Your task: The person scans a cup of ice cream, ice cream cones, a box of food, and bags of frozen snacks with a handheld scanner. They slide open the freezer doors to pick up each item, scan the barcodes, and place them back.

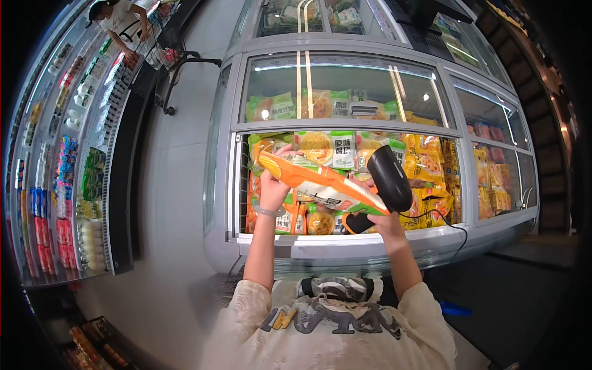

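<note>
An orange, white and green food bag [317, 180] is held slantwise over the open freezer. My left hand [272, 185] is closed around its left end, with the fingers partly behind it. At the bag's lower right end, my right hand [387, 224] is closed on a black barcode scanner [390, 179], whose orange-and-black lower part shows under the bag. The bag's right end lies against this hand and the scanner. A thin black cable runs off to the right. Below the hands, bags of frozen food [315, 147] fill the freezer, with yellow bags [424, 157] on the right.
The chest freezer's front rim [296, 246] runs just before my body. A sliding glass lid [345, 74] covers its far half. Refrigerated shelves [68, 179] line the left side. A person [120, 24] stands at them beside a shopping cart [169, 68].
</note>
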`<state>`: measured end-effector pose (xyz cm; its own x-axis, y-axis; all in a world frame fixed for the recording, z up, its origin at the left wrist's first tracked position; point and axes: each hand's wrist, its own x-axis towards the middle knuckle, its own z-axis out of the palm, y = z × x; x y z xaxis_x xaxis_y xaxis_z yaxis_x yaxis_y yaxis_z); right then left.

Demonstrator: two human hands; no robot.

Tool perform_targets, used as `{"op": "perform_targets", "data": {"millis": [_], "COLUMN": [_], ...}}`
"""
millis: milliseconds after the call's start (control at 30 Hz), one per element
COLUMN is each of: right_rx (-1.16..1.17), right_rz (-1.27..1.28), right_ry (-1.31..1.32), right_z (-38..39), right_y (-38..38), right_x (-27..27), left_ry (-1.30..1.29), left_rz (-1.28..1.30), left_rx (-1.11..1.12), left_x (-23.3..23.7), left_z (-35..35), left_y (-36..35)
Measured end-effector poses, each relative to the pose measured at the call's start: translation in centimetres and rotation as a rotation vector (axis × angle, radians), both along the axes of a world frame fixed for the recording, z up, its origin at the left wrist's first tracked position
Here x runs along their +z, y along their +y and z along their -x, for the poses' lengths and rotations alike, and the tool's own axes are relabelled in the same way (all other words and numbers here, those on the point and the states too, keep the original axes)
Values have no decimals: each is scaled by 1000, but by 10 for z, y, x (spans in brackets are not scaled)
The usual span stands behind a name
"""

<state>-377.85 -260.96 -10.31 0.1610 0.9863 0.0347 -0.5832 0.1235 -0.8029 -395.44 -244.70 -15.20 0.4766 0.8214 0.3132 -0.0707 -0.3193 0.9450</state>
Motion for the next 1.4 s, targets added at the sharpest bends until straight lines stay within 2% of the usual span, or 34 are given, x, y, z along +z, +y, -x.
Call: {"op": "perform_targets", "data": {"millis": [100,200,267,300,367,433,533,567,600,633,767,800,833,900,1000,1133,1267,1400], "right_rx": [250,217,263,332,306,364,334,336,232,360,212,320,248,274,272,258,253,214], "right_rz": [312,-240,-353,-320,-355,-291,-229,-202,-251,44,298,320,468,480,429,465,513,486], "right_ry": [-454,-665,-910,-870,-976,-895,-903,-874,-868,-782,-550,-128,188,330,351,342,359,273], "right_z": [21,69,94,101,112,110,104,97,90,81,67,61,66,66,68,66,64,63], "right_y": [-26,-5,-1,0,-1,-1,-10,-15,-17,-30,-75,-68,-62,-61,-59,-58,-60,-58], "right_x": [-22,39,32,31,22,27,27,28,31,37,-1,5,23,19,28,27,25,21], "left_ry": [-375,-565,-637,-665,-714,-756,-804,-820,-835,-859,-1121,-1232,-1319,-1406,-1365,-1354,-1372,-1338], "left_rz": [131,507,788,919,1155,1352,1487,1483,1447,1399,742,557,422,271,218,272,205,236], "left_rx": [85,92,90,96,120,170,232,236,235,218,-46,-148,-248,-364,-378,-389,-425,-417], "left_x": [-32,-42,-42,-43,-44,-45,-39,-42,-41,-37,-11,-5,1,6,0,-7,-21,-25], "left_z": [-12,-7,9,20,45,68,85,84,79,71,6,-12,-25,-44,-53,-57,-65,-63], "left_y": [-16,-50,-77,-93,-125,-157,-180,-178,-167,-152,-34,-8,10,33,44,43,46,43]}}
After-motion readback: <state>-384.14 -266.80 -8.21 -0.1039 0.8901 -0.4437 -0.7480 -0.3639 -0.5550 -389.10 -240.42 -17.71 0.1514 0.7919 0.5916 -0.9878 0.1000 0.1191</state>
